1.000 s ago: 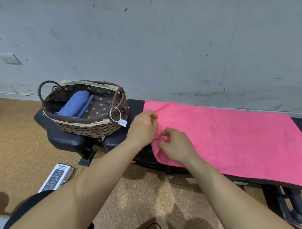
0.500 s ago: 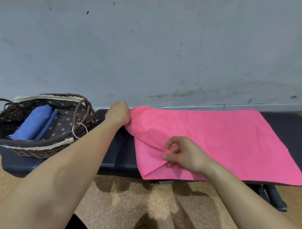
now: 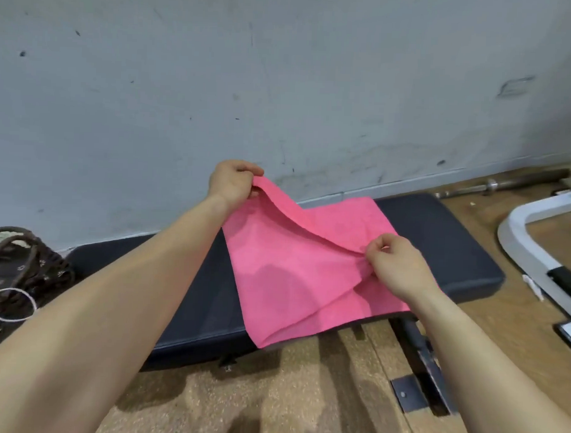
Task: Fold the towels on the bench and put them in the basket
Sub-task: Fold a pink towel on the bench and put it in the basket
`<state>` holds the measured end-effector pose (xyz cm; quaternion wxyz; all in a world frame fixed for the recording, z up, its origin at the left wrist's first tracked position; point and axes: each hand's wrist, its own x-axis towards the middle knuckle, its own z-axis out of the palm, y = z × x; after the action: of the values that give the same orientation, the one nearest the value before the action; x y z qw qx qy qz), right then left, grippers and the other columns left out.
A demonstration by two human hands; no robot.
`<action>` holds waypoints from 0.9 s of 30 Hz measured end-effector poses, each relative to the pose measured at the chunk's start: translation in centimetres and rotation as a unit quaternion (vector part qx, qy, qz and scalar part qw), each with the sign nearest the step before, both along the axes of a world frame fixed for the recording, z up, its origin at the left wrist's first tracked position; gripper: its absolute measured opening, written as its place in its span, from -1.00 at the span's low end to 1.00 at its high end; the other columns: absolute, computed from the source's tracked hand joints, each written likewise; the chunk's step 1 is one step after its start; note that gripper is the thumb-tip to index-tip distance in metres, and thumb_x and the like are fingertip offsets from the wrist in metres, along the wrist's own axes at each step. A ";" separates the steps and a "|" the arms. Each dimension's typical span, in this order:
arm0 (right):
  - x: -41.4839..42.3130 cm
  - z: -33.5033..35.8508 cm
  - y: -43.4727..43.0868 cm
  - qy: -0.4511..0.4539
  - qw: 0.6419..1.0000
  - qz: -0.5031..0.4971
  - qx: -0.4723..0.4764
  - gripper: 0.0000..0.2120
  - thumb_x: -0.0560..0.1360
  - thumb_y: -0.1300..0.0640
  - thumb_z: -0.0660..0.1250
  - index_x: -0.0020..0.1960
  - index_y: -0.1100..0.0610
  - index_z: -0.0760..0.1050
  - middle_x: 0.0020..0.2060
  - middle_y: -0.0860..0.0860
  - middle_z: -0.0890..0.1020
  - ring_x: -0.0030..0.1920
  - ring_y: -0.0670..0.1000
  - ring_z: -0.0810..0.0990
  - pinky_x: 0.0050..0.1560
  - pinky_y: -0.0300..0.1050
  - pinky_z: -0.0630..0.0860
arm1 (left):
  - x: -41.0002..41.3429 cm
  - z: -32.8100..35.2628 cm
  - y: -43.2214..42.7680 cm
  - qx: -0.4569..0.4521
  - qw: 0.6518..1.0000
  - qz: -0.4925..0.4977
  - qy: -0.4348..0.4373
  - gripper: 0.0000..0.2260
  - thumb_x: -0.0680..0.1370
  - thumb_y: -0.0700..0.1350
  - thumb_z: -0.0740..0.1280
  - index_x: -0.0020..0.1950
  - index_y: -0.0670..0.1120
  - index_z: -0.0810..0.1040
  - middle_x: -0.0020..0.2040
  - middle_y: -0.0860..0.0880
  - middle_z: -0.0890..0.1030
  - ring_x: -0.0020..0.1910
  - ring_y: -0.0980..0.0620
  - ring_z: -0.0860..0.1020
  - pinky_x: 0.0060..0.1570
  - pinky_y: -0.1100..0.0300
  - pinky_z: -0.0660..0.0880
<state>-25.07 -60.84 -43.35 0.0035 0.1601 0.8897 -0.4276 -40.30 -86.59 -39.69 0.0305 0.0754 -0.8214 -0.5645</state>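
A pink towel (image 3: 295, 275) lies on the black padded bench (image 3: 445, 247), its left half lifted and carried over the right half. My left hand (image 3: 233, 183) pinches the far corner, raised above the bench near the wall. My right hand (image 3: 397, 265) pinches the near corner over the towel's right part. The wicker basket (image 3: 20, 272) stands on the bench's left end, cut off by the frame edge, so its contents are hidden.
A grey wall runs right behind the bench. A barbell (image 3: 505, 183) lies on the floor at the far right, and a white metal frame (image 3: 535, 251) stands right of the bench. The bench's black support bar (image 3: 418, 357) runs toward me over cork flooring.
Both hands have carried the towel's left edge up and to the right, doubling it over. My view has swung right, so the basket has slid to the left edge.
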 end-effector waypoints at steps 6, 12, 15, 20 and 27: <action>2.5 -0.4 7.1 -0.075 0.996 -0.040 0.030 -0.93 0.42 0.12 0.28 -0.16 -0.01 0.53 -0.28 -0.09 0.68 -0.16 -0.02 0.65 -0.06 0.04 0.60 | -2.2 -1.1 8.9 -0.105 0.986 -0.117 0.046 -0.77 0.50 -0.35 0.40 0.11 -0.15 0.66 -0.17 -0.06 0.62 -0.16 -0.02 0.60 0.04 0.11 0.58; 3.2 -1.4 10.5 -0.169 0.978 -0.006 0.122 -0.92 0.38 0.11 0.27 -0.16 -0.05 0.48 -0.23 -0.08 0.65 -0.16 0.02 0.63 -0.09 0.01 0.57 | -5.1 -2.9 17.0 -0.181 0.968 -0.139 0.108 -0.95 0.50 -0.11 0.46 -0.07 0.01 0.68 -0.27 -0.01 0.60 -0.25 0.02 0.55 -0.10 0.14 0.52; 2.9 -1.3 11.2 -0.208 0.965 -0.003 0.157 -0.83 0.31 0.12 0.28 -0.10 -0.03 0.47 -0.19 -0.04 0.64 -0.13 0.05 0.62 -0.17 -0.08 0.48 | -6.0 -4.4 19.7 -0.210 0.960 -0.158 0.096 -0.95 0.48 -0.03 0.48 -0.09 0.04 0.66 -0.24 0.02 0.60 -0.22 0.03 0.54 -0.10 0.17 0.48; 2.1 -0.7 11.1 -0.188 0.961 -0.003 0.204 -0.69 0.27 0.09 0.34 0.00 0.00 0.41 -0.11 -0.04 0.55 -0.06 0.06 0.58 -0.27 -0.12 0.36 | -6.5 -8.4 21.8 -0.274 0.936 -0.216 0.048 -0.85 0.51 -0.04 0.45 0.03 -0.06 0.66 -0.02 -0.07 0.67 -0.02 -0.04 0.59 0.00 0.18 0.44; -0.3 -1.2 9.4 -0.102 0.980 -0.020 0.171 -0.76 0.44 -0.01 0.23 0.10 -0.02 0.44 0.04 -0.02 0.47 0.08 0.11 0.51 0.03 0.09 0.53 | -6.0 -9.2 21.9 -0.239 0.952 -0.188 0.040 -0.66 0.43 -0.04 0.53 0.15 -0.04 0.56 0.01 -0.06 0.64 0.03 -0.10 0.59 0.09 0.10 0.50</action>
<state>-25.36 -51.39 -44.54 0.0582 0.2190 0.9411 -0.2509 -46.33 -64.73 -48.93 -0.0261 -0.1125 -0.9296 -0.3499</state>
